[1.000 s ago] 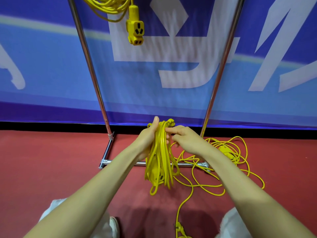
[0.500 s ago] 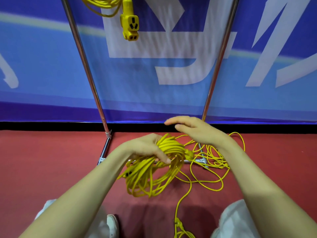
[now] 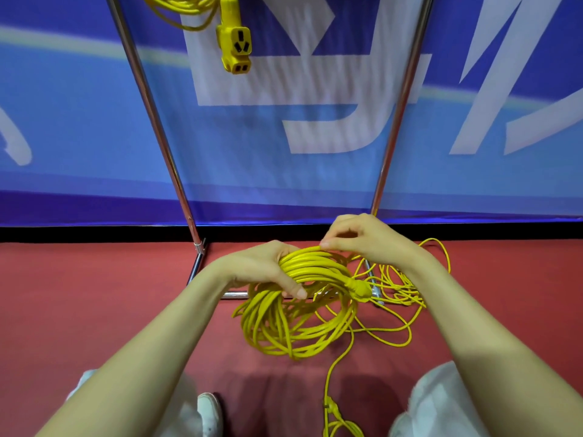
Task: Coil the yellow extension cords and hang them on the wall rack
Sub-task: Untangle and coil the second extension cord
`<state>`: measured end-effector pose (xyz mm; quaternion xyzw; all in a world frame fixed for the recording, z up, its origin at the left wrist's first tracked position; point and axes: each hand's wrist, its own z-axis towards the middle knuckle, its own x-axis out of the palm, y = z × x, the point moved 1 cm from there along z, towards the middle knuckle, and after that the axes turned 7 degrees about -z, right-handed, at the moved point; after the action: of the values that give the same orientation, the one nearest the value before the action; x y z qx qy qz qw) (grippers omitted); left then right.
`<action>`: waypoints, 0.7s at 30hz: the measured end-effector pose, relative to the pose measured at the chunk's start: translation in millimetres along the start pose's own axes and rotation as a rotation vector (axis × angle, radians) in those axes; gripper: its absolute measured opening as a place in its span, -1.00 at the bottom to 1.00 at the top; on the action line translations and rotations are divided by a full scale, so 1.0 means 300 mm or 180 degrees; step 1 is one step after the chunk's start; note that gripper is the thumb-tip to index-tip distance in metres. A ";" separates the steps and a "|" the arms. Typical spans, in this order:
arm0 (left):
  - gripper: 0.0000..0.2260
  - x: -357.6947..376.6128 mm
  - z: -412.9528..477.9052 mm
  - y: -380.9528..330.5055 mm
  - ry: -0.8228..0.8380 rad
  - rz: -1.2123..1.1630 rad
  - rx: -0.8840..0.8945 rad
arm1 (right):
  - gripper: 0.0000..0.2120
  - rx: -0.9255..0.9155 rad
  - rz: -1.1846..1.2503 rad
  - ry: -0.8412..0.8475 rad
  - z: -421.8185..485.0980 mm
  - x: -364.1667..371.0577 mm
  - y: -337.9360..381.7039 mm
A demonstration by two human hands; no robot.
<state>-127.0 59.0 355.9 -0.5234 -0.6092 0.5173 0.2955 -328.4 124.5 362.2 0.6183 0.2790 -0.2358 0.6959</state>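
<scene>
One coil of yellow cord [image 3: 303, 329] is hanging at lower centre, tilted nearly flat, its long axis running left to right. My left hand [image 3: 268, 269] is gripping its upper strands. My right hand [image 3: 369, 241], hovering open half a second ago, is now pinching the far edge. Beyond, loose cord [image 3: 397, 288] is lying at the rack [image 3: 157, 121] foot.

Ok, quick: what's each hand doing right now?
Left hand: grips the coiled yellow cord.
Right hand: pinches a top strand of that cord.
</scene>
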 end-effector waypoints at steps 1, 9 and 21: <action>-0.76 -0.002 -0.003 0.000 -0.0055 -0.0005 0.0014 | -0.94 -0.0007 0.0001 -0.0004 -0.004 0.000 -0.003; -0.77 -0.015 -0.006 -0.006 -0.0089 0.0048 0.0098 | -0.64 -0.0052 -0.0386 0.0285 -0.009 0.019 -0.001; -0.62 -0.061 -0.025 -0.020 -0.0465 -0.0352 0.0230 | -0.53 -0.0035 0.0330 -0.0094 -0.007 0.087 0.031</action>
<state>-117.3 44.6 367.1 -0.4389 -0.6380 0.5586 0.2971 -303.3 128.1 351.1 0.6245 0.2376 -0.2070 0.7146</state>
